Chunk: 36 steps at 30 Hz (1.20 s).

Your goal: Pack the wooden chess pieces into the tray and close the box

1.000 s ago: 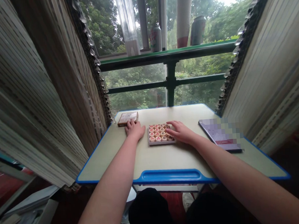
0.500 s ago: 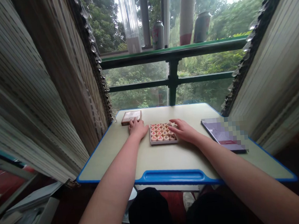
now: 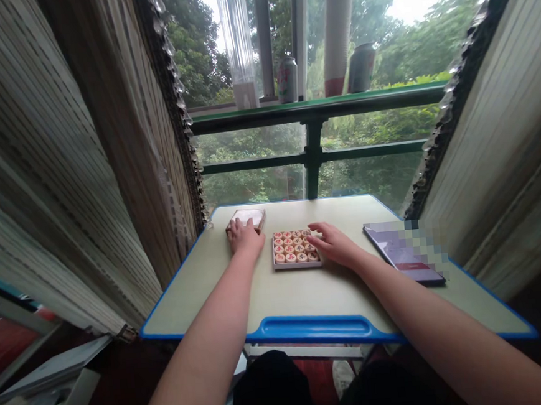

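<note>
A shallow tray (image 3: pixel 298 264) of round Chinese chess pieces (image 3: pixel 290 249) sits mid-table, the pieces in rows with red or dark characters. To its left lies a flat, brown-edged box lid (image 3: pixel 256 213) with a pale top. My left hand (image 3: pixel 247 237) is laid over the lid's near side, fingers across the top and thumb by the right corner, gripping it. Beside the tray, my right hand (image 3: pixel 332 242) has its fingers apart, their tips over the pieces at the right edge. No piece shows in its grasp.
A tablet-like dark slab (image 3: pixel 404 260), partly blurred out, lies on the table's right side. The pale table (image 3: pixel 203 295) has a blue rim and a blue front groove (image 3: pixel 315 327). Cans (image 3: pixel 287 79) and stacked cups (image 3: pixel 335 41) stand on the window ledge. Curtains (image 3: pixel 120 145) hang at both sides.
My left hand has reached further over the box lid, which has shifted slightly right. My right hand stays by the tray. The whole view has tipped up a little.
</note>
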### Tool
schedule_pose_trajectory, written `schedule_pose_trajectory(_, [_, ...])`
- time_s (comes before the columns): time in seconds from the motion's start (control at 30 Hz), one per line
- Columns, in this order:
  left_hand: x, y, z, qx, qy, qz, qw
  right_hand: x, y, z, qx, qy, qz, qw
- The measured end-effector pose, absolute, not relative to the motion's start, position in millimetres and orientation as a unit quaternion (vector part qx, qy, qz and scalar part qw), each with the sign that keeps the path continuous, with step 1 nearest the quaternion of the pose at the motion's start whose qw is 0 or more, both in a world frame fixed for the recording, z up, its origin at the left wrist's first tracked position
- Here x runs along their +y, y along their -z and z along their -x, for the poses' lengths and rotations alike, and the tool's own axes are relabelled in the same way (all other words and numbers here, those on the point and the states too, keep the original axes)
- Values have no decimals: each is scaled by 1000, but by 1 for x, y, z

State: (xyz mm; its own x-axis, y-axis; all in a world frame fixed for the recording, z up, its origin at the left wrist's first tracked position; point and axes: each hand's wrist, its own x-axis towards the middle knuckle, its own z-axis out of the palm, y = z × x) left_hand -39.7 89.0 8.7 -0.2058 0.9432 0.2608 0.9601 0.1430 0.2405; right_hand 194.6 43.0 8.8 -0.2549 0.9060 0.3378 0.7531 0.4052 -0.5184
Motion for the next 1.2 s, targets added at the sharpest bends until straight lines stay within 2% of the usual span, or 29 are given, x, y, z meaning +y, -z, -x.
schedule_pose_trajectory(0.13, [88, -11, 39, -744, 146, 652, -2, 43, -9, -195, -781, -124, 536, 296])
schedule_pose_trajectory(0.3, [85, -18, 36, -747, 176, 641, 0, 42, -11, -195, -783, -121, 533, 296])
schedule_pose_trajectory(0.43, [86, -13, 35, -760, 177, 625, 10, 42, -11, -195, -784, -119, 532, 297])
schedule_pose_trajectory(0.67, [92, -5, 37, -759, 170, 627, -47, 40, -13, -195, -784, -123, 530, 299])
schedule_pose_trajectory(0.87, [92, -2, 37, -734, 160, 658, -55, 39, -15, -195, -787, -132, 534, 278])
schedule_pose_trajectory(1.2, [92, -3, 36, -743, 175, 643, -60, 29, -18, -196, -818, -196, 516, 164])
